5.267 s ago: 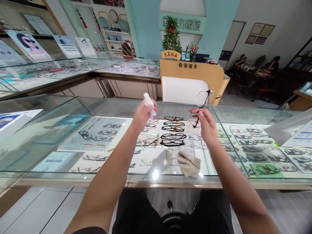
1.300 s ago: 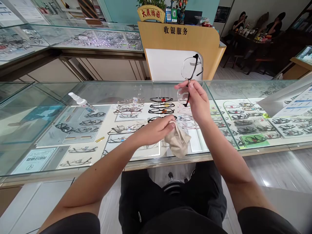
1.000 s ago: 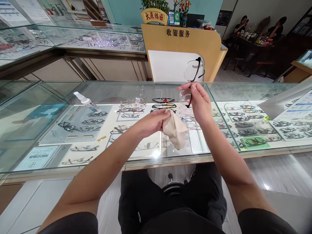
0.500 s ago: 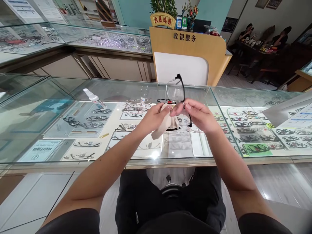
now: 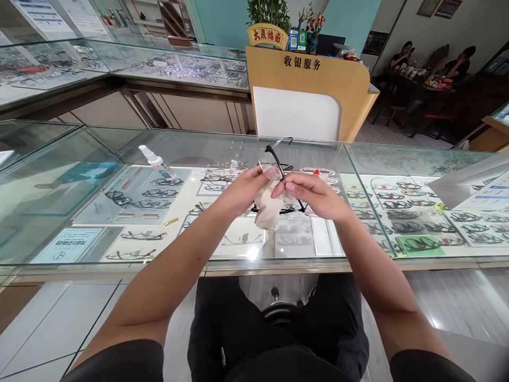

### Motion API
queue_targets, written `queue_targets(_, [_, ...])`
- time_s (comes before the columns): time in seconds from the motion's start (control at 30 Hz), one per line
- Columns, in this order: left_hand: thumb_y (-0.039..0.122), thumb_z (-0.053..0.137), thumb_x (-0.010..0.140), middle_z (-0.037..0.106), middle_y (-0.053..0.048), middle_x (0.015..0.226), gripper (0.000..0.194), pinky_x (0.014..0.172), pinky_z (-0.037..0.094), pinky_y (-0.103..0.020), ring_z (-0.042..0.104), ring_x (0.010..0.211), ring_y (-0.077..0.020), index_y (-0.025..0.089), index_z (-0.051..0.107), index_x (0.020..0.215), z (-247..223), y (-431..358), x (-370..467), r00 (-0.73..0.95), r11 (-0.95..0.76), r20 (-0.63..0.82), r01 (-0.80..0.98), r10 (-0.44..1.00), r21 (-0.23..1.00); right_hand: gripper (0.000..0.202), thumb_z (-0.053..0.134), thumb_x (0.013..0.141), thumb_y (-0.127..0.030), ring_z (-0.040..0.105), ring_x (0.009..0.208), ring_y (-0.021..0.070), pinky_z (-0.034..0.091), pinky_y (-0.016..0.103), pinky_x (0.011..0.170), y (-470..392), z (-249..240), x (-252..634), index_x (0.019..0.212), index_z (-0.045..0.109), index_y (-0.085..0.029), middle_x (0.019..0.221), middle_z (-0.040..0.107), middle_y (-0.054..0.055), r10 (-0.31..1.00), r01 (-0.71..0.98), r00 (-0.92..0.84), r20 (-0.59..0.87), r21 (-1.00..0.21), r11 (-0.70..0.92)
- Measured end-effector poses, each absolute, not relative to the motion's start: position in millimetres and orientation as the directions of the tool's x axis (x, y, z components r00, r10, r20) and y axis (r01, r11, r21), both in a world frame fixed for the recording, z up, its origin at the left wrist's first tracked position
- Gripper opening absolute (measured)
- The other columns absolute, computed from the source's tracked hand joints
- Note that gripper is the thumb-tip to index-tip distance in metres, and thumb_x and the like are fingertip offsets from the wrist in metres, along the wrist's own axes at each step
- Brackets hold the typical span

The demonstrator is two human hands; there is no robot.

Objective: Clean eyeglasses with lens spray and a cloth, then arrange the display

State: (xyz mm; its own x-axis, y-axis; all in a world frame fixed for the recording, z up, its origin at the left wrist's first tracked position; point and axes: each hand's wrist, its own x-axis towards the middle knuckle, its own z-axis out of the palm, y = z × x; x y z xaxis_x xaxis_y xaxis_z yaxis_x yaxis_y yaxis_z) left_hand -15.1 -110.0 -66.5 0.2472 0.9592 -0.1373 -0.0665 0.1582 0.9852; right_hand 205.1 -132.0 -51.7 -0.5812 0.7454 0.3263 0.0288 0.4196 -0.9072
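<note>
At the far left of the glass counter (image 5: pixel 59 212), a white spray bottle (image 5: pixel 156 161) lies tilted on the top pane, well apart from the hands, with rows of display frames (image 5: pixel 137 197) on trays under the glass beneath it. Toward the middle, the left hand (image 5: pixel 242 192) is closed on a beige cloth (image 5: pixel 267 210), its thumb and fingertips pinching the fabric against one lens while the loose end of the cloth hangs down over the counter. The glasses (image 5: pixel 278 170), dark-rimmed along the top with clear lenses, are held above the counter between the two hands, tilted, one temple arm sticking up and away. Just to the right, the right hand (image 5: pixel 314 195) grips the glasses at the other lens, fingers curled around the frame and touching the cloth's edge. Farther right, more display frames fill the case, and a wooden cashier desk (image 5: pixel 318 90) stands behind.
</note>
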Motion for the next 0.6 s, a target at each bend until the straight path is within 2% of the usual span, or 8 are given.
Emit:
queue_targets(0.17, [0.053, 0.102, 0.071, 0.070, -0.002, 0.088, 0.048, 0.064, 0.046, -0.027, 0.061, 0.075, -0.0157, 0.021, 0.075, 0.093, -66.8, -105.7, -16.9, 0.282, 0.235, -0.188, -0.143, 0.941, 0.961, 0.047, 0.061, 0.108, -0.069, 0.067, 0.096, 0.0223, 0.055, 0.037, 0.093, -131.7, -53.2, 204.7, 0.099, 0.081, -0.027, 0.096, 0.075, 0.003, 0.785, 0.018, -0.517, 0.341, -0.913, 0.408])
queue_targets(0.37, [0.059, 0.094, 0.080, 0.076, -0.007, 0.094, 0.047, 0.069, 0.052, -0.031, 0.067, 0.080, -0.0192, 0.020, 0.082, 0.103, -71.4, -98.5, -20.1, 0.466, 0.374, -0.288, -0.104, 0.837, 0.921, 0.035, 0.065, 0.109, -0.061, 0.072, 0.106, 0.0243, 0.058, 0.040, 0.099, -126.4, -54.9, 209.4, 0.101, 0.078, -0.029, 0.108, 0.080, 0.004, 0.855, -0.181, -0.309, 0.416, -0.909, 0.376])
queue_targets(0.47, [0.049, 0.099, 0.077, 0.079, -0.009, 0.094, 0.042, 0.076, 0.055, -0.034, 0.070, 0.083, -0.0209, 0.017, 0.082, 0.098, -71.1, -98.9, -21.1, 0.549, 0.365, -0.248, -0.113, 0.798, 0.924, 0.033, 0.068, 0.106, -0.062, 0.073, 0.108, 0.0249, 0.061, 0.041, 0.098, -123.2, -54.6, 212.1, 0.100, 0.076, -0.030, 0.111, 0.081, 0.004, 0.894, -0.217, -0.188, 0.407, -0.905, 0.367])
queue_targets(0.53, [0.042, 0.101, 0.073, 0.080, -0.009, 0.094, 0.039, 0.080, 0.056, -0.034, 0.072, 0.086, -0.0218, 0.017, 0.083, 0.097, -69.8, -100.0, -21.2, 0.544, 0.336, -0.196, -0.170, 0.816, 0.927, 0.033, 0.068, 0.106, -0.061, 0.073, 0.106, 0.0245, 0.062, 0.039, 0.093, -121.5, -54.0, 213.3, 0.099, 0.076, -0.029, 0.110, 0.081, 0.005, 0.900, -0.220, -0.142, 0.412, -0.900, 0.377])
queue_targets(0.6, [0.041, 0.101, 0.072, 0.079, -0.007, 0.090, 0.038, 0.075, 0.054, -0.032, 0.070, 0.081, -0.0207, 0.017, 0.083, 0.095, -68.4, -100.9, -21.2, 0.494, 0.300, -0.155, -0.229, 0.856, 0.926, 0.032, 0.069, 0.106, -0.059, 0.073, 0.103, 0.0236, 0.062, 0.038, 0.089, -120.4, -53.8, 213.4, 0.097, 0.075, -0.029, 0.107, 0.081, 0.005, 0.899, -0.232, -0.120, 0.421, -0.893, 0.387])
